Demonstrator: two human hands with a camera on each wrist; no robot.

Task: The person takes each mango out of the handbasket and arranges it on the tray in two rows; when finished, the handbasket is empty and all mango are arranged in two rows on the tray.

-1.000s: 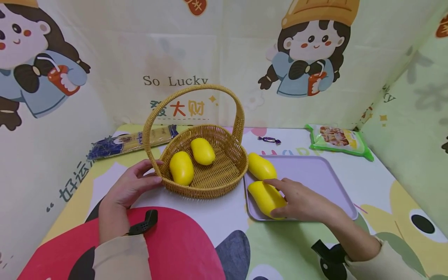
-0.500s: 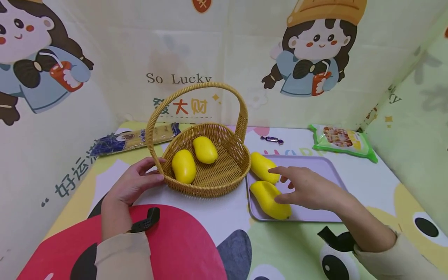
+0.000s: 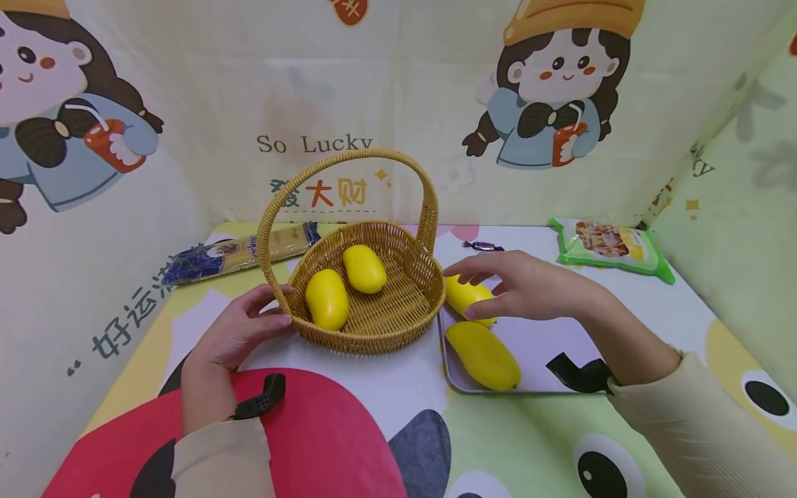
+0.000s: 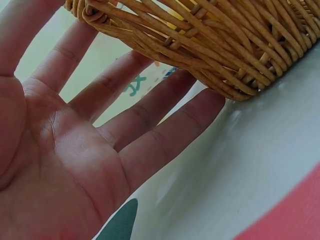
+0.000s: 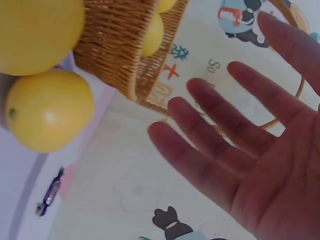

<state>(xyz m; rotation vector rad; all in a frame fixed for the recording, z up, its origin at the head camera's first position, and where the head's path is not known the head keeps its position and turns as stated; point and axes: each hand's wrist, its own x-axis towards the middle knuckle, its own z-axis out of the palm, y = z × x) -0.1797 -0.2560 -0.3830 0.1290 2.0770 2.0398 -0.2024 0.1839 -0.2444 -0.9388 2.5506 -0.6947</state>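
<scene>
A wicker basket [image 3: 367,339] with a tall arched handle stands mid-table, two yellow mangoes [image 3: 326,299] lying in its left half. My left hand [image 3: 239,328] holds its left side at the foot of the handle, thumb in front and fingers behind; in the left wrist view the fingertips meet the wicker. Two more mangoes [image 3: 482,356] lie at the left end of a lilac tray [image 3: 554,346]. My right hand [image 3: 523,287] hovers above the farther mango, partly covering it. In the right wrist view its fingers are spread and hold nothing.
At the back left lies a long blue-and-tan packet [image 3: 239,252], partly behind the handle. A small purple wrapped candy [image 3: 483,246] lies behind the tray, and a green snack bag [image 3: 613,247] is at the back right. Printed cloth walls [image 3: 398,90] enclose the table.
My right hand has left the nearer mango and moved up and away, over the farther one. The left hand stays at the basket, and the mangoes have hardly moved.
</scene>
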